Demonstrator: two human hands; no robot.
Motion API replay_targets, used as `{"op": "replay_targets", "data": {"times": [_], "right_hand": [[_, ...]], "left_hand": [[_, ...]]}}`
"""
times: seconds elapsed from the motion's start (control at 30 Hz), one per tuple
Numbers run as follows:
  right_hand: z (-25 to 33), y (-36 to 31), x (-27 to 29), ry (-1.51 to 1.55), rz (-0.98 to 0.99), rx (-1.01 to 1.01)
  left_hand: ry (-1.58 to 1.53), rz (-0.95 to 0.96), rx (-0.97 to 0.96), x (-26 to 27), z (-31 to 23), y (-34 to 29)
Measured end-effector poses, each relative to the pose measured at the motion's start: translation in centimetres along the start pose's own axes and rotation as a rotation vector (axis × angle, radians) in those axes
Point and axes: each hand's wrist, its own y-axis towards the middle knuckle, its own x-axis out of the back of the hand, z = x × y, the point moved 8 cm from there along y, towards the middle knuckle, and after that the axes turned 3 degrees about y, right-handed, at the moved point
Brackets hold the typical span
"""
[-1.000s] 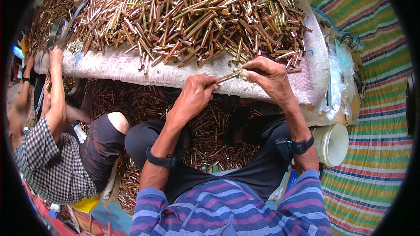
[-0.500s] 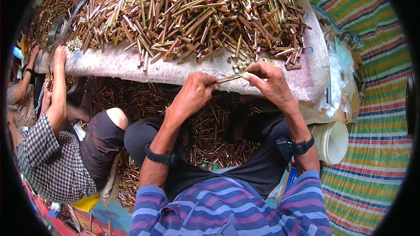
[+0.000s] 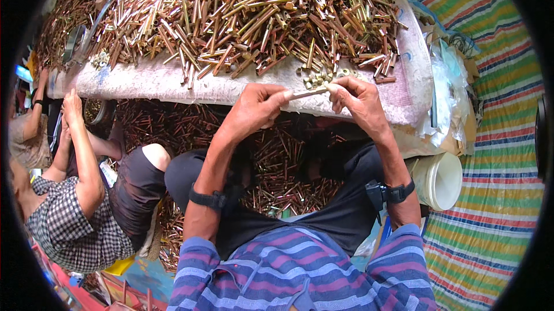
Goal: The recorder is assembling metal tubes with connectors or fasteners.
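Note:
A thin brass-coloured metal tube [image 3: 302,94] is held crosswise in front of me, over the near edge of the padded table. My left hand [image 3: 254,109] pinches its left end between thumb and bent fingers. At the other end, the thumb and fingers of my right hand [image 3: 360,103] close on the tube's tip; whether a small nut is there too is hidden. Just beyond my fingertips lies a small cluster of brass-coloured nuts [image 3: 314,79] on the table cloth [image 3: 225,87].
A large heap of metal tubes [image 3: 248,17] covers the table. More tubes [image 3: 283,190] lie below, between my legs. A white bucket [image 3: 445,181] and clear plastic bags [image 3: 447,97] are at right. At left sits a co-worker in a checked shirt [image 3: 75,224].
The tube and both my hands have shifted slightly, with the right hand a little farther right and lower. The co-worker's nearer hand has come down off the table edge.

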Motion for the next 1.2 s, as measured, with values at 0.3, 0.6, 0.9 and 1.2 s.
{"op": "replay_targets", "data": {"times": [0.3,0.6,0.9,1.2], "right_hand": [[-0.6,0.0,-2.0,0.183,-0.099,-0.019],[0.9,-0.8,-3.1,0.104,-0.147,0.108],[1.6,-1.8,-3.4,-0.006,-0.145,0.226],[-1.9,-2.8,-4.2,0.169,-0.143,-0.055]], "left_hand": [[0.150,-0.304,-0.103,2.3,-1.5,0.8],[-0.037,-0.334,-0.021,2.8,-2.0,-0.7],[-0.124,-0.270,0.083,2.2,-0.5,-0.9],[0.028,-0.284,-0.016,1.9,-0.7,-0.8]]}}
